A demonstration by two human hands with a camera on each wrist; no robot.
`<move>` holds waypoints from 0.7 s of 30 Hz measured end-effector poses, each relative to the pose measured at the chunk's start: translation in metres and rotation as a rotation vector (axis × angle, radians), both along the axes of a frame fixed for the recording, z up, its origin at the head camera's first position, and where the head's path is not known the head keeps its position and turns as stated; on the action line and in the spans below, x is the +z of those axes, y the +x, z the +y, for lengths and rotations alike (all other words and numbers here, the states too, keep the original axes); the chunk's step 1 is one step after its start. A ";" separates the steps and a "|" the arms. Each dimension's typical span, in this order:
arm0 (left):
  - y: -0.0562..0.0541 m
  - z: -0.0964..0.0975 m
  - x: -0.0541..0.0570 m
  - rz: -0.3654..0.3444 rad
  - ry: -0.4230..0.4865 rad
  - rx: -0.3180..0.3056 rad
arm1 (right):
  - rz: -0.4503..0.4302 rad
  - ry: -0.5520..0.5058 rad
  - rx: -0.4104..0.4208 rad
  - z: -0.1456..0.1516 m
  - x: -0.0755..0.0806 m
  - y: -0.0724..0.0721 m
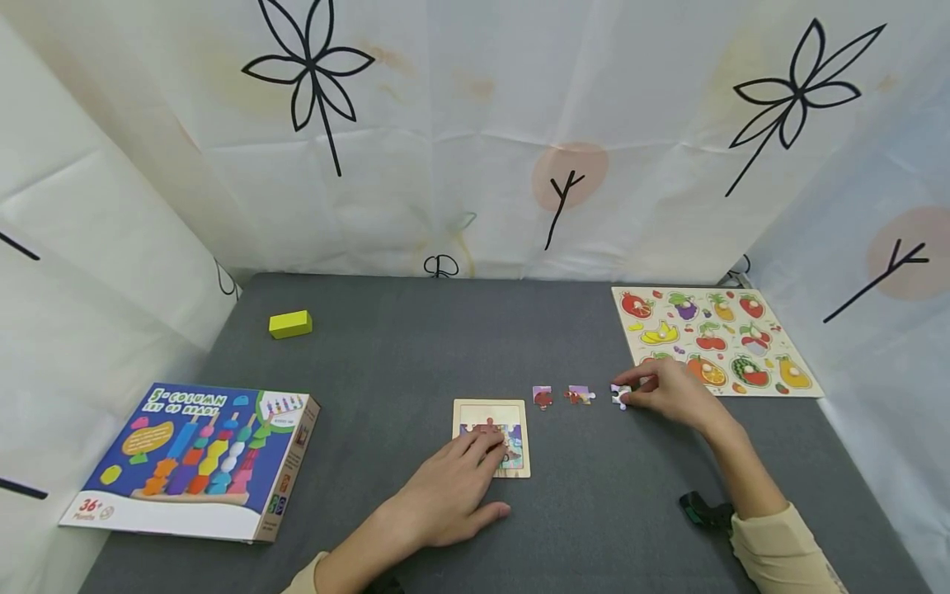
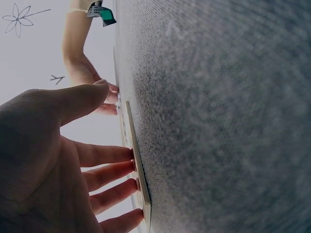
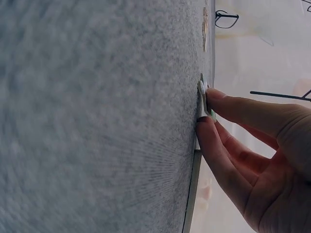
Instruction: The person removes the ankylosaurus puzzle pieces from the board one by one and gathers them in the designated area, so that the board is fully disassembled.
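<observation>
My left hand (image 1: 454, 488) lies with extended fingers on a small square wooden puzzle tray (image 1: 523, 441), covering part of the purple picture pieces inside. The left wrist view shows those fingertips (image 2: 127, 154) touching the tray, the thumb held apart. To the right, my right hand (image 1: 677, 398) pinches a small white-and-purple jigsaw piece (image 1: 619, 398) between thumb and finger. Close up in the right wrist view, that jigsaw piece (image 3: 204, 94) is tilted up at the table surface. Between tray and right hand lie two loose jigsaw pieces, one reddish (image 1: 543, 398) and one purple-brown (image 1: 580, 395).
A fruit puzzle board (image 1: 731, 342) lies at the back right, partly behind my right hand. At left sits a blue bead-set box (image 1: 200, 462), with a yellow block (image 1: 290, 324) farther back. White patterned cloth (image 1: 475, 99) walls the grey table (image 1: 416, 338).
</observation>
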State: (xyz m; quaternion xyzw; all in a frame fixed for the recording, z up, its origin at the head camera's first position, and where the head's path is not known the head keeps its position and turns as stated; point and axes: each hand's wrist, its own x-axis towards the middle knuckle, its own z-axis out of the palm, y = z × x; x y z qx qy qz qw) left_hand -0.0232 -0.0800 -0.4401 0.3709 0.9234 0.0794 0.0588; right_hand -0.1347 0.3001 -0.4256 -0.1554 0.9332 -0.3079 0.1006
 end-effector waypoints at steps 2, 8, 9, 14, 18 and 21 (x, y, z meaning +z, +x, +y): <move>0.000 0.000 0.000 -0.006 0.003 0.001 | 0.013 0.006 0.000 -0.002 0.001 0.001; 0.000 -0.001 0.000 -0.013 0.005 0.001 | 0.038 0.026 -0.004 -0.003 0.001 0.001; 0.000 -0.001 -0.001 -0.012 0.005 0.000 | 0.039 0.030 -0.007 -0.003 0.001 0.001; -0.001 -0.001 -0.001 -0.005 0.002 -0.004 | 0.035 0.035 -0.020 0.001 0.001 0.000; -0.001 -0.001 -0.001 -0.003 0.003 -0.006 | 0.024 0.014 -0.023 0.001 0.002 -0.001; -0.001 -0.002 -0.002 0.004 0.000 -0.007 | 0.017 -0.014 -0.007 0.001 0.003 0.000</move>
